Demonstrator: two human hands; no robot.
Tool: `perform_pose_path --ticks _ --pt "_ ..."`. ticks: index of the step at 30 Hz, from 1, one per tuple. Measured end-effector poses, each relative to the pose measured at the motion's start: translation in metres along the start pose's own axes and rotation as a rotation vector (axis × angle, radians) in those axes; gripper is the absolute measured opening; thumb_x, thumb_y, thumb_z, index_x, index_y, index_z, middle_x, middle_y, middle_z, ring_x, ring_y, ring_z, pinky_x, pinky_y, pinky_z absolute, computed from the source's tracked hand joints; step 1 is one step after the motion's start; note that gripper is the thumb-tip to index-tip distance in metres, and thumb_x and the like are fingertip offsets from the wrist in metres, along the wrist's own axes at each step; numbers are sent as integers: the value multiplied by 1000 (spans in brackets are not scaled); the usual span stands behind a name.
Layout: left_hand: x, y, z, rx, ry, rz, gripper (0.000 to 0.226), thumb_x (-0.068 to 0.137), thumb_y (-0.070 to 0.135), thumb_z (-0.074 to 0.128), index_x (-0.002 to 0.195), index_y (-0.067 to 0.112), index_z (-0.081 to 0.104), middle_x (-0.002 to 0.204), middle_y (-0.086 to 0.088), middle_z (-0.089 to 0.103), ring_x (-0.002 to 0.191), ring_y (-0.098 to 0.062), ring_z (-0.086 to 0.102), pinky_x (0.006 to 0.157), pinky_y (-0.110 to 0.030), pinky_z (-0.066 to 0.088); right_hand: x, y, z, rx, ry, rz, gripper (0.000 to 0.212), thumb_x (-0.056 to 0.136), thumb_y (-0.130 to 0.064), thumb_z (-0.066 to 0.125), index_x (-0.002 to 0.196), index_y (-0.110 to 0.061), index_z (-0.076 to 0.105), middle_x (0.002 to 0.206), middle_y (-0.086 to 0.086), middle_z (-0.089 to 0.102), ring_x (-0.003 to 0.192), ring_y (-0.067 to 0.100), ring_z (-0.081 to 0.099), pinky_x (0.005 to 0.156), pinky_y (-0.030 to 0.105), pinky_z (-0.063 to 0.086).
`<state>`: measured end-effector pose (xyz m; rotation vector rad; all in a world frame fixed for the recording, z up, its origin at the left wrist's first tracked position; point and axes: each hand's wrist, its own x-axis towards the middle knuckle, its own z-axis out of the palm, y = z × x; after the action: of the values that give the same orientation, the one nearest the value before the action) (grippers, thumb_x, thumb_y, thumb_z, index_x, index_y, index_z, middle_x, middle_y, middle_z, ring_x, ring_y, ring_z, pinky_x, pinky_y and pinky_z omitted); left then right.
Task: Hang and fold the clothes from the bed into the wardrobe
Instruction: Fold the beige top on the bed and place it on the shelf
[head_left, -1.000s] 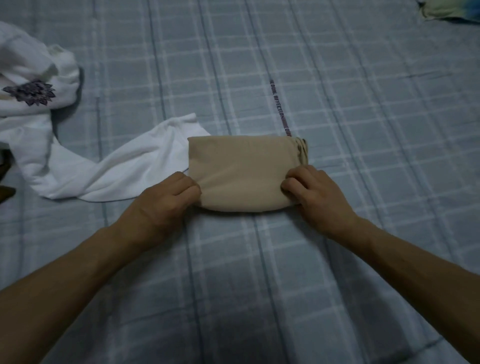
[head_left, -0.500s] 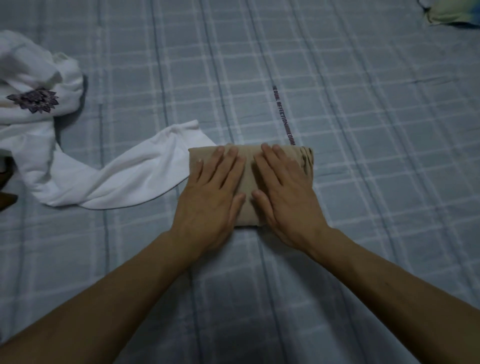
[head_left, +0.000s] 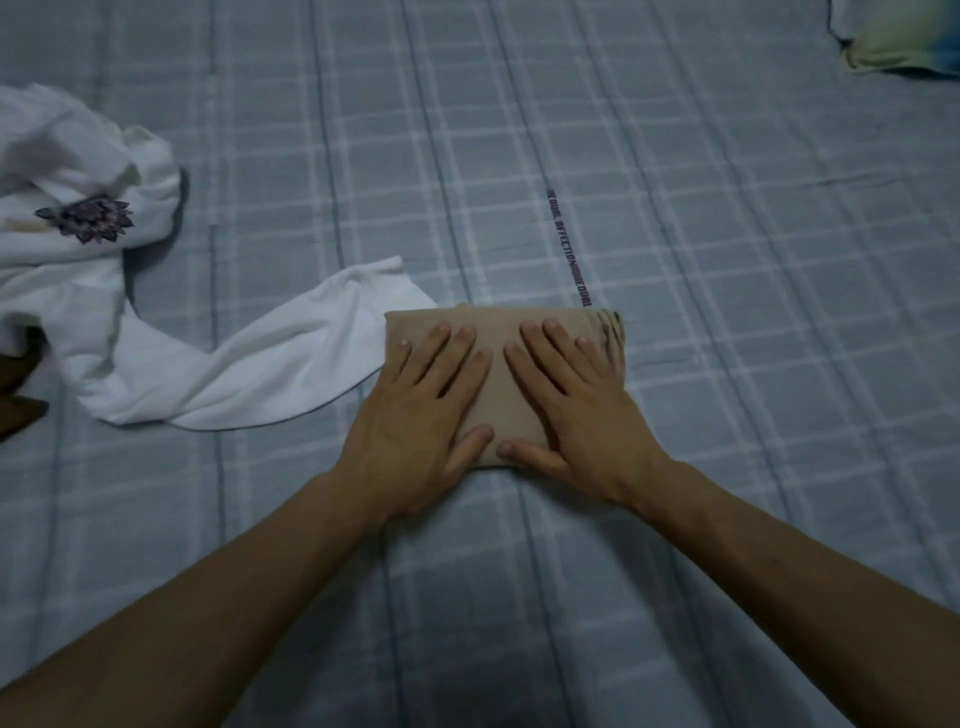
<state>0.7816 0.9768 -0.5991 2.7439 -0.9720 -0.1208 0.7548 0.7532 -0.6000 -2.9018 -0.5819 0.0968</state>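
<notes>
Head view: your left hand (head_left: 415, 415) and right hand (head_left: 576, 410) press flat, fingers spread, on the folded tan garment (head_left: 498, 384) beside the white shirt (head_left: 218, 374). It looks soft, light; scoop beneath both side edges.

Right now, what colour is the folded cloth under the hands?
Tan, plain; the folded cloth shows best in the head view.

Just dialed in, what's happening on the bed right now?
A person is pressing both palms flat on a folded tan garment lying on the blue plaid bedsheet. The left hand covers its left half, the right hand its right half, fingers spread and open. A crumpled white garment with a dark flower motif lies unfolded to the left, one end touching the tan bundle. No wardrobe is in view.
</notes>
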Motion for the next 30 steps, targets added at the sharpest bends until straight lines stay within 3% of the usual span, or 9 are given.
perform_pose_path --ticks 4,8,12,15,18,20,23,25,30 --pt "-24 -3 1 -75 97 170 60 86 45 64 131 6 58 142 -14 52 126 -33 51 105 -43 40 -26 -6 0 -55 12 -45 84 85 -51 62 152 -12 31 161 13 22 150 30 15 120 49 19" --pt "-27 -5 6 -48 63 141 59 72 27 69 127 7 59 138 -12 54 121 -33 52 97 -43 44 -23 -3 1 -46 75 -38 83 71 -29 76 145 -10 43 154 15 35 143 33 31 116 47 28" --pt "-2 0 -5 1 128 120 39 66 9 57 104 7 62 108 -13 63 89 -35 58 68 -41 47 -11 3 3 -29 211 -3 72 65 -2 76 134 -6 56 142 17 50 131 34 45 108 41 35" --pt "3 -1 -26 -42 127 73 31 69 12 53 99 8 61 99 -12 59 81 -34 56 55 -41 47 -6 0 -11 18 188 35 66 66 -6 77 129 -10 59 133 11 56 121 29 52 95 39 48" --pt "-3 -6 -61 -142 85 51 35 71 16 51 105 12 58 103 -9 53 87 -31 54 56 -43 51 0 -5 -54 85 94 88 61 69 -19 76 127 -20 57 124 2 53 108 25 55 72 38 55" --pt "-10 -12 -94 -212 81 59 37 70 16 55 107 17 59 101 -5 54 86 -28 57 63 -42 52 3 -9 -92 152 6 52 57 71 -24 71 125 -25 54 120 -2 52 102 22 56 74 36 53" --pt "-27 -19 -163 -291 94 75 39 69 13 62 107 22 63 97 9 56 88 -10 55 82 -15 43 9 -24 -164 300 -111 -20 53 71 -32 65 123 -26 54 114 -7 59 98 15 58 82 36 50" --pt "-41 -18 -218 -326 86 58 39 66 10 62 103 22 66 91 13 55 84 -3 51 79 -2 33 13 -41 -217 343 -143 -43 50 72 -29 66 121 -26 57 111 -9 62 97 10 59 83 33 49" --pt "-88 2 -354 -349 128 -57 34 66 22 51 95 22 68 86 6 63 81 -10 58 74 -25 45 15 -96 -340 458 -167 -127 41 74 -20 65 115 -26 62 102 -14 66 93 5 63 78 31 53"
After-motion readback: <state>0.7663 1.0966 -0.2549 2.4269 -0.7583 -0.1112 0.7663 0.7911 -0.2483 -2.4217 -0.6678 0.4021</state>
